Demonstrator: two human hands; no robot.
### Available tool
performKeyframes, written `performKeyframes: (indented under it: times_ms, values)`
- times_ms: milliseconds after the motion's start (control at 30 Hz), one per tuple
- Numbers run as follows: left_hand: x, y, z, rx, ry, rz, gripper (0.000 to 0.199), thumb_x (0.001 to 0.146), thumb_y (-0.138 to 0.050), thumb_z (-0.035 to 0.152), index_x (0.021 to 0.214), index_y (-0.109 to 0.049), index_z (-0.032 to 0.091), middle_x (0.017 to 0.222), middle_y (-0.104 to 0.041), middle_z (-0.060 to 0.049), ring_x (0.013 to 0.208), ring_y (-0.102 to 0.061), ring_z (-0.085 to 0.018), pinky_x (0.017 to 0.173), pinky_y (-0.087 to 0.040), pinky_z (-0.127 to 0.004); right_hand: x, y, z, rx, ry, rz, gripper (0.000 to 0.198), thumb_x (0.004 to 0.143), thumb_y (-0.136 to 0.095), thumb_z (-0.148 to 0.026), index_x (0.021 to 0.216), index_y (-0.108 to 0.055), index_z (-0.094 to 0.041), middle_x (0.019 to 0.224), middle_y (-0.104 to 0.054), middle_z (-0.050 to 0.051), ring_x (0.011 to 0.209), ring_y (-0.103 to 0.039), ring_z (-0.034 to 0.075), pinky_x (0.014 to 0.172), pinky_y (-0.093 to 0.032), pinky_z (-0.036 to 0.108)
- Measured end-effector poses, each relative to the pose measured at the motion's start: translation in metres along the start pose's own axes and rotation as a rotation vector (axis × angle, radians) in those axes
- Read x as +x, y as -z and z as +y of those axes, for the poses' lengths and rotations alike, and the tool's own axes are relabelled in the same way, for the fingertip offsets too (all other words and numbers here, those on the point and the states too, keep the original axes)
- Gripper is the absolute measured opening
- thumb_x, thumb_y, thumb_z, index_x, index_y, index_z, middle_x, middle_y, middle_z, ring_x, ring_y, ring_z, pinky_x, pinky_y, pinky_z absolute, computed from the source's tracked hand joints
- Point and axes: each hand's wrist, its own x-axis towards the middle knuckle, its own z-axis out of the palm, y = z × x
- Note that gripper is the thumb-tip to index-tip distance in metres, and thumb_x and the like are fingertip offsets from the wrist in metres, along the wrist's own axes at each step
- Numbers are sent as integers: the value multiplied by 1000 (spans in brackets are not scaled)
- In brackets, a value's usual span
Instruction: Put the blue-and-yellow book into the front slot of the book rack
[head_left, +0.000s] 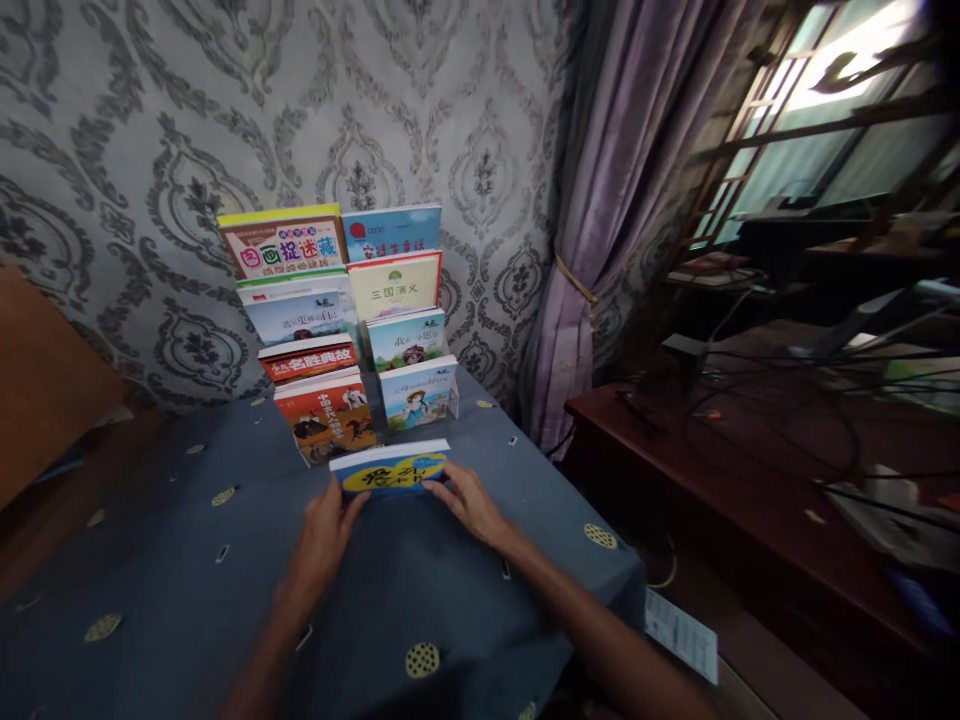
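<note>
A blue and yellow book stands on the table just in front of two columns of books, tilted so its cover faces me. My left hand grips its left end, thumb on the cover. At the right end, my right hand holds it the same way, fingers behind and thumb in front. Behind it on the left stands an orange book with horses on the cover. To its right is a pale blue book showing a figure in a hat. Several more books rise in steps behind, such as a cream book with a red edge.
The books stand on a table with a dark blue cloth, against a patterned wall. A purple curtain hangs at the right. Beyond it a reddish-brown desk carries tangled cables. A brown panel stands at the left.
</note>
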Motion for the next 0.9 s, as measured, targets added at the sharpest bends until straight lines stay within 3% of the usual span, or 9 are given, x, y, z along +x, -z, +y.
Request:
performKeyframes:
  times_ms: [467, 667, 900]
  values:
    - [67, -69, 0, 169, -116, 117, 33, 95, -55, 35, 123, -55, 17, 98, -76, -12, 88, -73, -27, 75, -56, -34, 48, 15, 47, 45, -48, 299, 32, 91, -56, -42, 113, -62, -19, 104, -73, 9, 93, -68, 24, 86, -54, 40]
    - [98, -70, 20, 231, -93, 118, 35, 95, -57, 31, 124, -55, 13, 93, -76, -13, 84, -73, -27, 77, -55, -33, 79, 29, 47, 53, 10, 386, 36, 90, -56, -39, 120, -59, -19, 112, -72, 10, 98, -68, 24, 90, -54, 40]
    - [121, -59, 34, 226, -106, 230, 38, 92, -63, 30, 125, -57, 13, 90, -75, -10, 81, -72, -24, 76, -54, -32, 107, 49, 41, -17, 109, 367, 39, 92, -56, -45, 121, -60, -20, 111, -72, 9, 99, -67, 25, 90, -55, 39]
